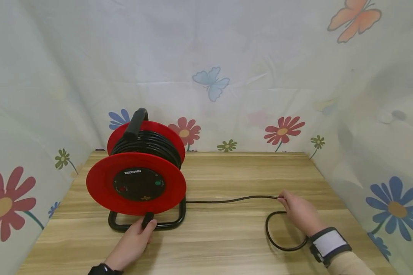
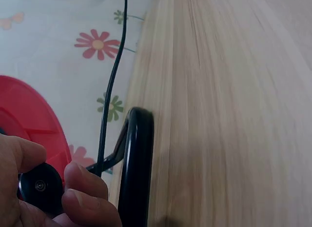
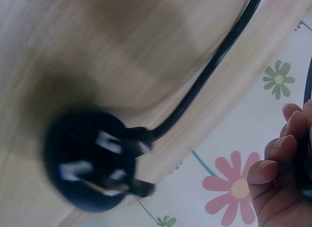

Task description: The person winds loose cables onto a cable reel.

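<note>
A red cable reel (image 1: 99,179) with black cable wound between its discs stands on a black tubular frame at the left. My left hand (image 1: 132,238) grips the black crank knob (image 1: 148,218) at the bottom of the front disc; in the left wrist view, its fingers curl around the knob's round end (image 2: 41,186). From the reel, a black cable (image 1: 227,201) runs right to my right hand (image 1: 300,213), which pinches it. Beyond that hand the cable makes a loop above the table. The right wrist view shows a black plug (image 3: 92,158), blurred, on the cable's end, its pins showing.
The wood-grain table (image 1: 227,236) lies under everything. A pale cloth (image 1: 247,46) printed with flowers and butterflies hangs behind it and along both sides. The reel's black carrying handle (image 1: 135,124) rises above the wound cable.
</note>
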Action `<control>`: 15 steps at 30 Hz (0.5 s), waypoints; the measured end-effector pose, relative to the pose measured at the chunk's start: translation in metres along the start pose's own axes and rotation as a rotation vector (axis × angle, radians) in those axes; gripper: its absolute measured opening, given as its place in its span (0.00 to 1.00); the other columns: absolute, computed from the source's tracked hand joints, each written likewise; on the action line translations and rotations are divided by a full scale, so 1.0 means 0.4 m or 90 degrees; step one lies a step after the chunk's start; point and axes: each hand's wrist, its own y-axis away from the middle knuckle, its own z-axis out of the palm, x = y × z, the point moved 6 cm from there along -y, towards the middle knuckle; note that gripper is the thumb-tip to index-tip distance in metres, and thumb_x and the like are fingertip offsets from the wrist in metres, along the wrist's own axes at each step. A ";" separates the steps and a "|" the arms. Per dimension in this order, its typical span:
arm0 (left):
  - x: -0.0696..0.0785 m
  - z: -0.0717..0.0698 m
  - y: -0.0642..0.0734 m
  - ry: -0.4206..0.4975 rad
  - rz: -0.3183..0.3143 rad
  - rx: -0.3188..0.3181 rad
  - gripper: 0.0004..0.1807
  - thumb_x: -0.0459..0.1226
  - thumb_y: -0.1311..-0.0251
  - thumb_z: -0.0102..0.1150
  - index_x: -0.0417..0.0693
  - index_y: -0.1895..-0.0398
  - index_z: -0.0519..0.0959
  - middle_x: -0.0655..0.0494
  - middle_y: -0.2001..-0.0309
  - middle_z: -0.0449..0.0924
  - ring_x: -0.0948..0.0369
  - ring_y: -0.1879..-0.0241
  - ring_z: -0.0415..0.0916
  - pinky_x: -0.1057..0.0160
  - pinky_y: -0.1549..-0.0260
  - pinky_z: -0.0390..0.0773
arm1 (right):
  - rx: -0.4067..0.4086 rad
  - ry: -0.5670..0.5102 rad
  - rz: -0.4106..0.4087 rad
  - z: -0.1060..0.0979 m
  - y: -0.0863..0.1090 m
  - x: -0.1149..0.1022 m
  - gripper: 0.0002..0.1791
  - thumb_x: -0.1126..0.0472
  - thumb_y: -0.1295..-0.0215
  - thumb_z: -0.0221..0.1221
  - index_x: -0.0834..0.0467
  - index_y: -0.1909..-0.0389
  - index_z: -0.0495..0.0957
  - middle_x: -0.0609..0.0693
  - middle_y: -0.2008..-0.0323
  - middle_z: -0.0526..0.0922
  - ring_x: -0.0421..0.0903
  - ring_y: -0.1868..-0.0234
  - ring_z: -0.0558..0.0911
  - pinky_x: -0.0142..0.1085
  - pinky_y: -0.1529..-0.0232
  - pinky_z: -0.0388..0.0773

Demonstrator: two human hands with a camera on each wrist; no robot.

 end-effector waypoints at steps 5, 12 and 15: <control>-0.032 -0.033 0.005 0.000 -0.020 0.028 0.23 0.52 0.31 0.47 0.43 0.76 0.71 0.55 0.83 0.69 0.59 0.82 0.63 0.63 0.80 0.62 | 0.009 0.005 -0.004 -0.006 0.002 -0.003 0.05 0.61 0.33 0.56 0.59 0.64 0.77 0.51 0.72 0.83 0.42 0.75 0.78 0.43 0.77 0.77; -0.063 -0.063 0.010 0.020 -0.029 0.063 0.22 0.50 0.29 0.44 0.42 0.74 0.70 0.55 0.82 0.69 0.59 0.83 0.62 0.64 0.81 0.62 | -0.001 0.001 -0.003 -0.004 -0.006 -0.019 0.06 0.60 0.32 0.56 0.58 0.64 0.78 0.50 0.72 0.83 0.42 0.73 0.78 0.43 0.74 0.78; -0.067 -0.070 0.012 0.033 -0.035 0.069 0.23 0.51 0.29 0.43 0.42 0.74 0.70 0.56 0.83 0.69 0.59 0.84 0.61 0.63 0.82 0.61 | -0.005 0.002 0.000 -0.002 -0.009 -0.025 0.06 0.59 0.32 0.55 0.57 0.65 0.77 0.49 0.73 0.81 0.41 0.75 0.76 0.42 0.75 0.76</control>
